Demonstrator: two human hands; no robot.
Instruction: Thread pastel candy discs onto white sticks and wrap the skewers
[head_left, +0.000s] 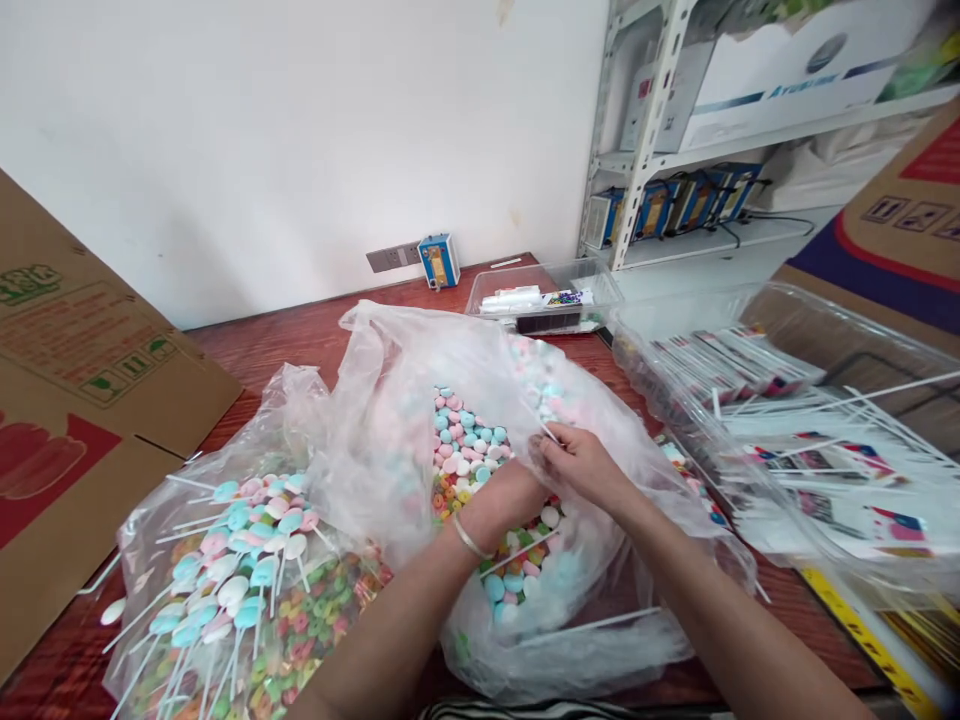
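Note:
A large clear plastic bag (420, 360) lies open on the red-brown table, full of pastel candy discs (469, 440) and coloured candy rings. My left hand (510, 490) reaches into the bag's mouth, its fingers hidden among the candies and plastic. My right hand (577, 462) meets it there and pinches a thin white stick (546, 432) between its fingertips. A second clear bag (225, 570) at the front left holds finished lollipops on white sticks, in blue, pink and white, over more candy rings.
A clear bin (787, 430) of white sticks and printed wrappers stands at the right. A small clear tray (547, 295) sits at the back. A cardboard box (82, 400) stands at the left, metal shelving (645, 130) at the back right.

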